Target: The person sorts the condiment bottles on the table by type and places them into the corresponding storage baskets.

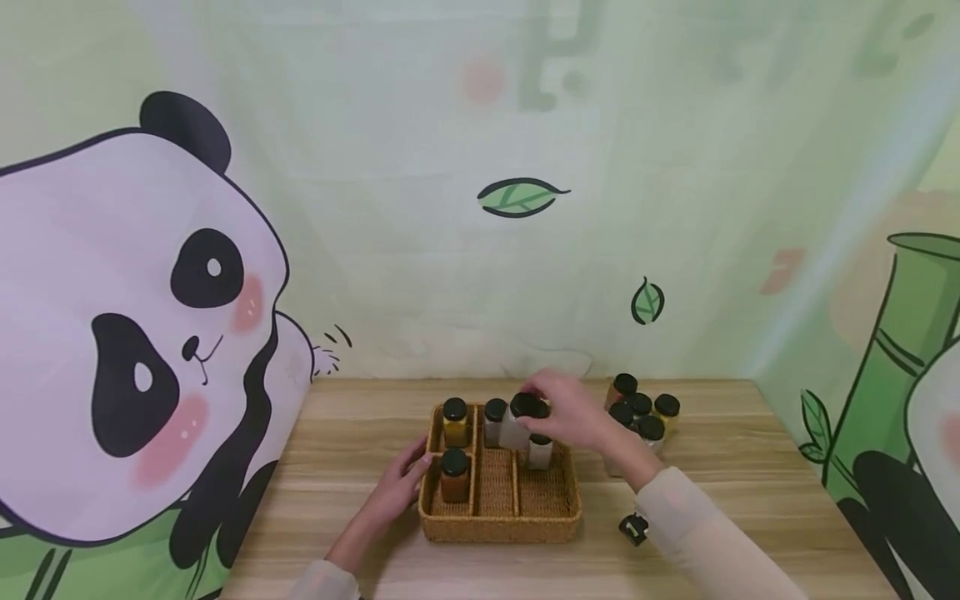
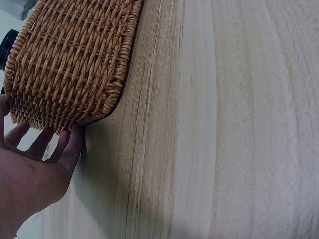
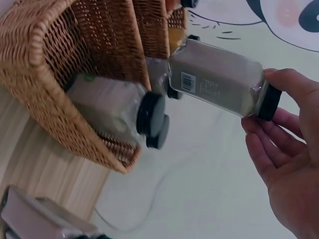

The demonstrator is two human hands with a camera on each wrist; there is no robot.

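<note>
My right hand pinches a spice jar by its black lid, thumb on one side and fingers on the other. Greyish powder shows through its clear walls, and it hangs tilted above the middle of a wicker basket. At the basket's left end, my left hand holds the wall, thumb by the rim and fingers against the outside. Inside stand a yellow jar, a reddish-brown jar, a grey jar and a pale jar. Another lid behind the pale jar is partly hidden.
Several black-lidded jars stand grouped on the wooden table right of the basket, partly behind my right forearm. A small black object lies nearer the front. A printed cloth backdrop rises behind the table.
</note>
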